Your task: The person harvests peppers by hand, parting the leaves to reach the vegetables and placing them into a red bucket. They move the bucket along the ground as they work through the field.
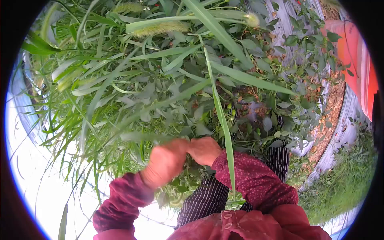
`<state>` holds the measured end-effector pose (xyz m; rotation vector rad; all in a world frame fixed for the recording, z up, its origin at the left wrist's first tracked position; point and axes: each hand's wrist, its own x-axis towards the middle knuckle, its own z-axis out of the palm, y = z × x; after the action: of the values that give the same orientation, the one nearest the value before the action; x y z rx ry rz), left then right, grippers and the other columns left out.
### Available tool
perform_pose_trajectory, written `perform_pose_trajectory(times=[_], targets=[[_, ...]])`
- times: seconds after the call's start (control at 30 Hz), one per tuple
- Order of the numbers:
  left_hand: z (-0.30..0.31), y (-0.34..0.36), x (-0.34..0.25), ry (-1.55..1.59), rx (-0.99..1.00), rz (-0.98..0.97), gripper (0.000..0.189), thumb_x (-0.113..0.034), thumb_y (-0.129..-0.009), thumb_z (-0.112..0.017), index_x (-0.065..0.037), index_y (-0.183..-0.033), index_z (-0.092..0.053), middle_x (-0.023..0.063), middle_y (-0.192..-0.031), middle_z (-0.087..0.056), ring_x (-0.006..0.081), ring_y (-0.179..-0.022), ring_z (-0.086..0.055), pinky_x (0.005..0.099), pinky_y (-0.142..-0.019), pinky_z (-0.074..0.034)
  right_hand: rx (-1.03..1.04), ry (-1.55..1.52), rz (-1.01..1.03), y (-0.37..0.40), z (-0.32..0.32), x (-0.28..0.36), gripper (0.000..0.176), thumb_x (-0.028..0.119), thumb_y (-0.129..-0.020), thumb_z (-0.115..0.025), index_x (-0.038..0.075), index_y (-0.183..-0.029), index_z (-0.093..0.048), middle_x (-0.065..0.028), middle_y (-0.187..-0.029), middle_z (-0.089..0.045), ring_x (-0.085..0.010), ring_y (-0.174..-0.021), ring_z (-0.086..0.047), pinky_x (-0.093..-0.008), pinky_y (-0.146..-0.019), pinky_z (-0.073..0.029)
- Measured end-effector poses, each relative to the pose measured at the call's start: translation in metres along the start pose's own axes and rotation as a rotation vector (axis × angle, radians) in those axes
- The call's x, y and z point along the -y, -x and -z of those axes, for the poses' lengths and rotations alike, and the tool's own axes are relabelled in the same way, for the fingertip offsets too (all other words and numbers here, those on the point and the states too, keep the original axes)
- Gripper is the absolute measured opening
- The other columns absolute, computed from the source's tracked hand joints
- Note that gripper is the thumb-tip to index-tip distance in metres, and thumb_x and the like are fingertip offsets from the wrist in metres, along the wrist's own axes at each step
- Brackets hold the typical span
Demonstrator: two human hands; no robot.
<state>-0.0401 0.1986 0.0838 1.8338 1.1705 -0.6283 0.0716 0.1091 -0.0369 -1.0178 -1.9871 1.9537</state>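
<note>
My left hand (165,163) is blurred by motion, with its fingers bent toward my right hand, and I cannot see what is in it. My right hand (204,151) is curled closed right beside it, knuckles up; whatever it pinches is hidden. Both are low over dense leafy plants (160,96) and long green grass blades (100,120). One long grass blade (219,108) runs down past my right wrist and over the sleeve. Bristly foxtail seed heads (162,29) hang across the upper part of the view.
An orange container or bag (356,64) stands at the right edge. Pale plastic ground sheeting (340,136) and strips of brown soil (329,120) lie between the plant rows. My striped trouser legs (206,196) are among the foliage. Short grass (344,180) grows at lower right.
</note>
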Motion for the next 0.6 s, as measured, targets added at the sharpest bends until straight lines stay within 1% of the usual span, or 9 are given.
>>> perform_pose_trajectory(times=[0.07,0.17,0.27,0.3,0.33,0.37,0.43,0.53,0.6], targets=[[0.029,-0.037,0.013,0.011,-0.311,-0.114,0.038,0.006,-0.063,-0.055,-0.001,-0.100,-0.058,0.0160,-0.084,-0.060,0.0292,-0.071,-0.062,0.0353,-0.057,-0.051,0.078,0.046,0.004,0.002,0.004,0.009,0.019,0.012,-0.084,-0.048,0.013,-0.094,-0.064,-0.0054,-0.075,-0.061,-0.0225,-0.070,-0.062,-0.0373,-0.064,-0.052],[0.038,-0.083,0.033,-0.104,-0.355,-0.042,0.032,0.005,-0.067,-0.055,-0.001,-0.098,-0.058,0.0150,-0.081,-0.061,0.0307,-0.073,-0.062,0.0368,-0.060,-0.051,0.272,0.091,0.013,-0.002,0.009,0.015,0.023,0.011,-0.088,-0.042,0.008,-0.085,-0.065,-0.0066,-0.072,-0.061,-0.0224,-0.068,-0.062,-0.0369,-0.061,-0.052],[0.031,-0.121,0.043,-0.434,-0.287,-0.049,0.026,0.000,-0.071,-0.056,-0.002,-0.096,-0.060,0.0146,-0.081,-0.062,0.0297,-0.072,-0.063,0.0362,-0.061,-0.052,0.229,-0.048,-0.091,-0.002,-0.018,0.015,0.022,0.012,-0.087,-0.044,0.003,-0.074,-0.060,-0.0116,-0.069,-0.059,-0.0236,-0.066,-0.061,-0.0386,-0.061,-0.052],[0.026,-0.130,0.046,-0.639,-0.135,-0.048,0.024,-0.003,-0.072,-0.057,-0.003,-0.096,-0.061,0.0142,-0.082,-0.063,0.0282,-0.072,-0.064,0.0356,-0.061,-0.052,0.232,-0.050,-0.097,-0.001,-0.035,0.011,0.022,0.012,-0.087,-0.044,0.003,-0.074,-0.060,-0.0116,-0.069,-0.059,-0.0236,-0.066,-0.061,-0.0386,-0.061,-0.052],[0.019,-0.138,0.051,-0.841,0.023,-0.051,0.022,-0.006,-0.073,-0.057,-0.004,-0.095,-0.062,0.0138,-0.082,-0.064,0.0267,-0.073,-0.064,0.0349,-0.061,-0.052,0.070,-0.124,-0.081,0.001,-0.051,0.010,0.023,0.013,-0.088,-0.044,0.003,-0.074,-0.059,-0.0132,-0.071,-0.059,-0.0243,-0.066,-0.061,-0.0391,-0.061,-0.052],[0.013,-0.148,0.058,-0.834,0.027,-0.056,0.022,-0.006,-0.073,-0.057,-0.004,-0.095,-0.062,0.0138,-0.082,-0.064,0.0267,-0.073,-0.064,0.0349,-0.061,-0.052,-0.094,-0.196,-0.064,0.004,-0.066,0.007,0.023,0.014,-0.088,-0.045,0.002,-0.075,-0.059,-0.0148,-0.072,-0.060,-0.0250,-0.065,-0.061,-0.0396,-0.062,-0.051],[0.005,-0.158,0.075,-0.797,0.276,0.027,0.020,-0.007,-0.073,-0.057,-0.005,-0.092,-0.062,0.0128,-0.082,-0.064,0.0245,-0.073,-0.064,0.0332,-0.060,-0.052,-0.133,-0.328,-0.079,0.007,-0.032,0.015,0.029,0.019,-0.091,-0.041,-0.001,-0.078,-0.059,-0.0159,-0.072,-0.060,-0.0264,-0.065,-0.061,-0.0408,-0.063,-0.051],[0.020,-0.130,0.055,-0.840,0.146,0.020,0.018,-0.009,-0.073,-0.058,-0.006,-0.091,-0.060,0.0125,-0.082,-0.062,0.0263,-0.072,-0.064,0.0339,-0.058,-0.052,0.192,-0.066,-0.122,0.000,-0.001,0.020,0.032,0.019,-0.092,-0.040,-0.003,-0.078,-0.057,-0.0154,-0.070,-0.059,-0.0298,-0.067,-0.061,-0.0429,-0.065,-0.051],[0.029,-0.102,0.041,-0.850,0.042,0.072,0.019,-0.011,-0.074,-0.058,-0.006,-0.092,-0.059,0.0122,-0.081,-0.061,0.0268,-0.071,-0.063,0.0344,-0.057,-0.052,0.194,-0.039,-0.112,-0.001,-0.001,0.021,0.031,0.019,-0.092,-0.039,-0.003,-0.080,-0.058,-0.0151,-0.071,-0.059,-0.0295,-0.068,-0.061,-0.0429,-0.066,-0.051]])
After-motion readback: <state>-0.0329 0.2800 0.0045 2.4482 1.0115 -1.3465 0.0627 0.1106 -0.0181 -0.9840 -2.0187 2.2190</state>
